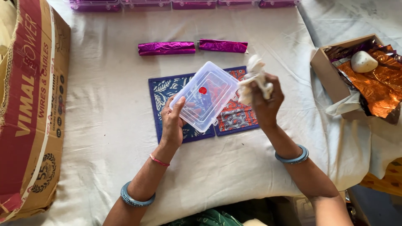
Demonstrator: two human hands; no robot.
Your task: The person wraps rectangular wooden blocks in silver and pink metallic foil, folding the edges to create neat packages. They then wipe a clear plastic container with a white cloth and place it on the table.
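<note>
Up above a patterned blue cloth mat (167, 90), the left hand (172, 121) is gripping a clear plastic box (205, 95) by its lower left corner, holding it tilted. Just beside the box's right edge, the right hand (266, 100) is clenching a crumpled white cloth (254, 77). Everything is sitting over a table draped in a white sheet (104, 104), with two purple foil rolls (167, 48) lying farther off, a large cardboard carton (31, 104) at the left, and an open box of orange foil (377, 81) at the right.

Two purple foil rolls (166, 48), one clear plastic box (205, 95), two patterned mats (167, 90), one cardboard carton (31, 104).
</note>
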